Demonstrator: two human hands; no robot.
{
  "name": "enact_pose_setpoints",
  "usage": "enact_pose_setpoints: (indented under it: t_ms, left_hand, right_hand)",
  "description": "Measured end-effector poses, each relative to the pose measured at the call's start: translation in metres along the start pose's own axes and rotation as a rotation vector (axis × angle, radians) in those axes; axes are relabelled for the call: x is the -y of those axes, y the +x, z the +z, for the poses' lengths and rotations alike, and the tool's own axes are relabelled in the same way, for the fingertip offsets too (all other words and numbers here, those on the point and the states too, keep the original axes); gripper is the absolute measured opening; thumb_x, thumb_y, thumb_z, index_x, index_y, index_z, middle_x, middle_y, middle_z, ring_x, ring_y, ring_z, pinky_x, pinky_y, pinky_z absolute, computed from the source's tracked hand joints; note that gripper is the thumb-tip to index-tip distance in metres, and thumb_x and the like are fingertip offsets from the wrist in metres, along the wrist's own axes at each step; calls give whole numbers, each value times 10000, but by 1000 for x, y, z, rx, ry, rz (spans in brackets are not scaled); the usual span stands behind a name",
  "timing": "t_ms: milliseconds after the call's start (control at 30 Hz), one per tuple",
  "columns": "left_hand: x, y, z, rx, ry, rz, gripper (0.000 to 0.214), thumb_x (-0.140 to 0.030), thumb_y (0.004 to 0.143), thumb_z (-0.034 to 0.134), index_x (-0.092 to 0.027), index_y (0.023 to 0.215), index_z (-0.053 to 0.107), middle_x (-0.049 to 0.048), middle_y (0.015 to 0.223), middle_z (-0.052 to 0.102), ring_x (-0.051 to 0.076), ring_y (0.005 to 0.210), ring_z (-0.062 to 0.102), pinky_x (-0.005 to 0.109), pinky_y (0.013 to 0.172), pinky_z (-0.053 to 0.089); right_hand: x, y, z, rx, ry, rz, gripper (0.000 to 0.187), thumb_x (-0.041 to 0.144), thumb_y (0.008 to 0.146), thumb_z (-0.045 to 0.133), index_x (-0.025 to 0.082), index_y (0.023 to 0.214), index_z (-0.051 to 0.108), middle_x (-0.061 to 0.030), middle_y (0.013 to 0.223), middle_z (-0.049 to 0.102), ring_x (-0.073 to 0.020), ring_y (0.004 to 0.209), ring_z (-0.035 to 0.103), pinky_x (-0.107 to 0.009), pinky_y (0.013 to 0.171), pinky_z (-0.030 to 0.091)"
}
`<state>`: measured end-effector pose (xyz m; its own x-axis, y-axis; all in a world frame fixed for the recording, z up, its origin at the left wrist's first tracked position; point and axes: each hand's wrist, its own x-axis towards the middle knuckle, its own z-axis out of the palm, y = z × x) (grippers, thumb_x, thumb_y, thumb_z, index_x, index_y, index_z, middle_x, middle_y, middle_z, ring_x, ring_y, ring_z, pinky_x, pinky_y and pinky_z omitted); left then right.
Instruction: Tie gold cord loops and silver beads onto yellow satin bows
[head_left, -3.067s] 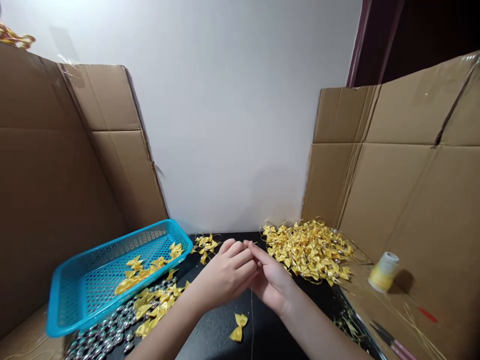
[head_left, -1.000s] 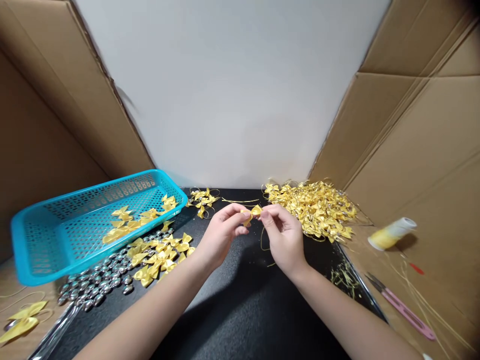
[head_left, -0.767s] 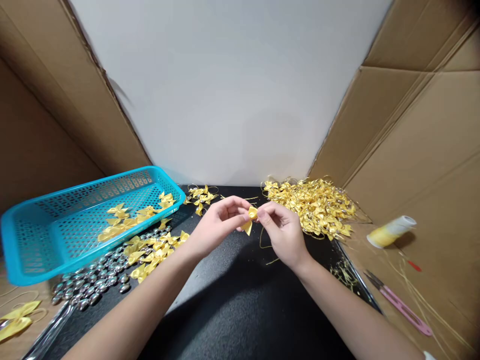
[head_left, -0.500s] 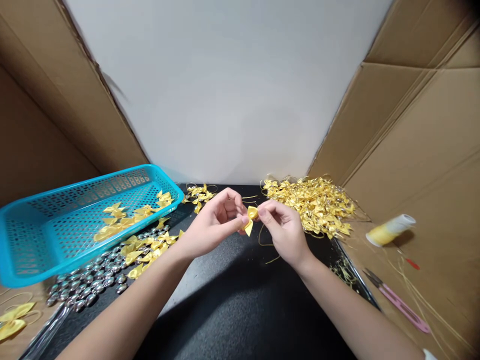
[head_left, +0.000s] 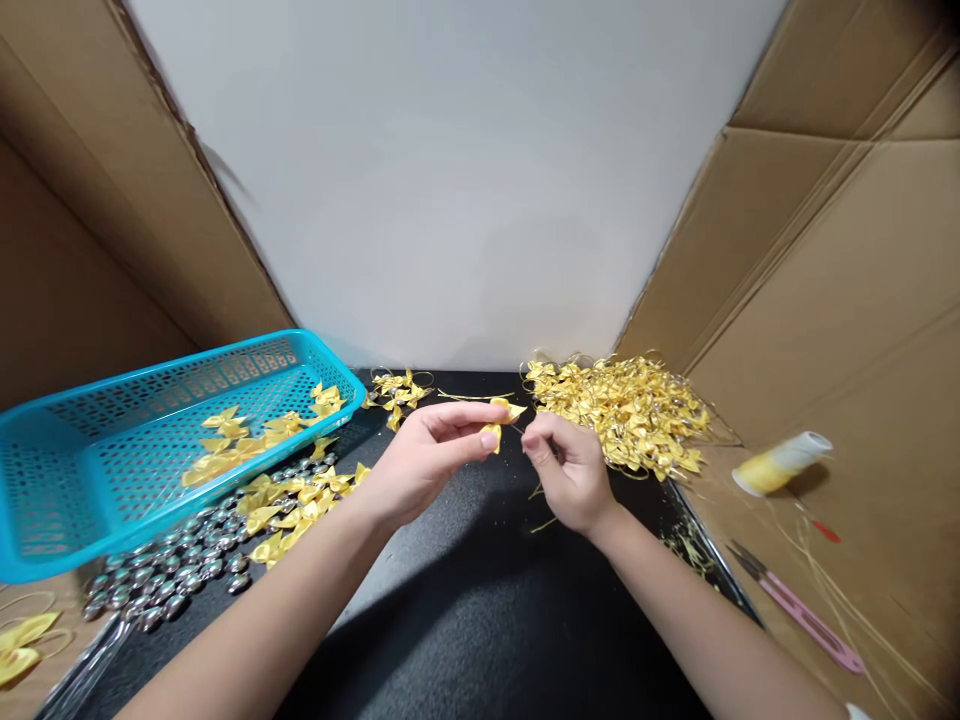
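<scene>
A small yellow ribbon bow [head_left: 514, 411] is pinched between the thumb and fingers of my left hand [head_left: 420, 462], above the black work surface [head_left: 465, 590]. From the bow a short thin cord [head_left: 518, 430] runs to my right hand [head_left: 576, 478], whose thumb and forefinger are closed on it. My right fingertips are slightly apart from the bow. Beyond my right hand lies a large heap of yellow bows with cord loops [head_left: 630, 405]. Left of my left wrist, loose yellow bows [head_left: 300, 505] lie beside silver oval beads [head_left: 172, 570].
A blue perforated basket [head_left: 82, 390] with several bows stands at the left. Some looped bows [head_left: 397, 390] lie at the back. On the right are a cord spool [head_left: 780, 464], pink-handled snips [head_left: 806, 615], a small red-handled tool [head_left: 825, 529] and cord scraps [head_left: 690, 550]. Cardboard walls [head_left: 840, 280] flank the place.
My left fingers have turned the bow, so that its tail points right. My right hand has shifted from the bow's edge to the cord, slightly right and down.
</scene>
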<state>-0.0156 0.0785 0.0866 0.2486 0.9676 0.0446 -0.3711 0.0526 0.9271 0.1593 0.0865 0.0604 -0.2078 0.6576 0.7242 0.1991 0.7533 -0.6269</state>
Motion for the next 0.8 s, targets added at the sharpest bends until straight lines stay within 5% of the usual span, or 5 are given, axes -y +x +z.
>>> enact_pose_setpoints:
  t_ms: [800]
  left_hand:
    - [3, -2, 2, 69, -169, -114, 312, -180, 522, 918, -229, 813, 815, 26, 787, 748, 67, 610, 569, 171, 578, 482]
  right_hand:
    - [2, 2, -2, 69, -26, -91, 289, 264, 944, 521, 225, 658, 512, 34, 574, 479, -120, 538, 435, -266, 522, 348]
